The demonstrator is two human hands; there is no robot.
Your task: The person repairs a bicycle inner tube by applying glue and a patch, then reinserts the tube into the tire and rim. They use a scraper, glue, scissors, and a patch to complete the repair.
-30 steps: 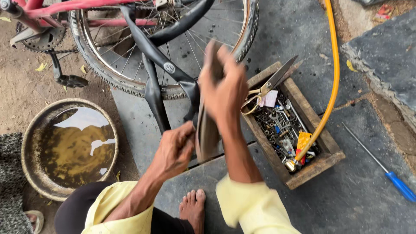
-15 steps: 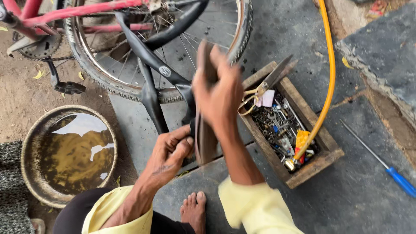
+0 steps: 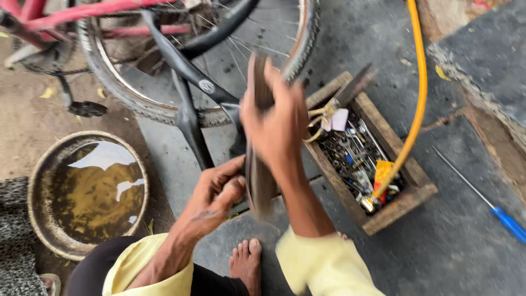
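Together, both hands grip a dark strip of rubber held upright between them: the right hand (image 3: 276,118) is clamped around its upper end, and the left hand (image 3: 216,192) pinches its lower part, where the strip of rubber (image 3: 258,181) shows blurred above a bare foot (image 3: 246,263). Just right of the hands sits a wooden toolbox (image 3: 402,200) full of small tools, with a yellow hose (image 3: 419,98) running into it. Behind stands a bicycle wheel (image 3: 137,104), a water basin (image 3: 87,192) lies left, and a blue-handled screwdriver (image 3: 507,222) lies far right.
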